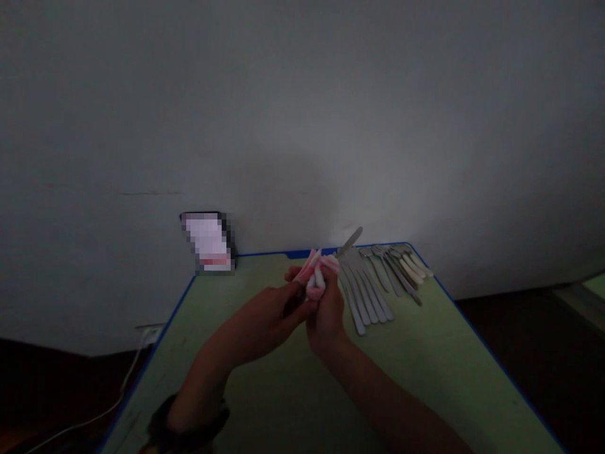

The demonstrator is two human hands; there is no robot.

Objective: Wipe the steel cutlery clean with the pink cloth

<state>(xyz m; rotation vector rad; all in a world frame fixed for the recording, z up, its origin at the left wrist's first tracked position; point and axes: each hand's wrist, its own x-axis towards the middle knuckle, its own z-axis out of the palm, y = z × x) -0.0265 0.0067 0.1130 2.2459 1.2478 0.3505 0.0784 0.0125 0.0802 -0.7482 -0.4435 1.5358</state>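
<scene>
A bunched pink-and-white cloth [316, 282] is held between my two hands above the table. My left hand [278, 312] is closed on the cloth from the left, its fingertips partly hidden by the folds. My right hand [328, 315] wraps round the cloth from the right. A table knife [351, 241] sticks out of the cloth up and to the right; its other end is hidden in the cloth and hand. Just right of my right hand, several table knives [373, 309] lie side by side with their handles towards me.
Spoons and forks [388, 268] lie right of the knives, beside white-handled cutlery [413, 268]. A phone with a blurred screen [208, 243] leans on the wall [293, 126] at the back left. The green table [283, 403] has a blue edge; a white cable [125, 384] hangs left.
</scene>
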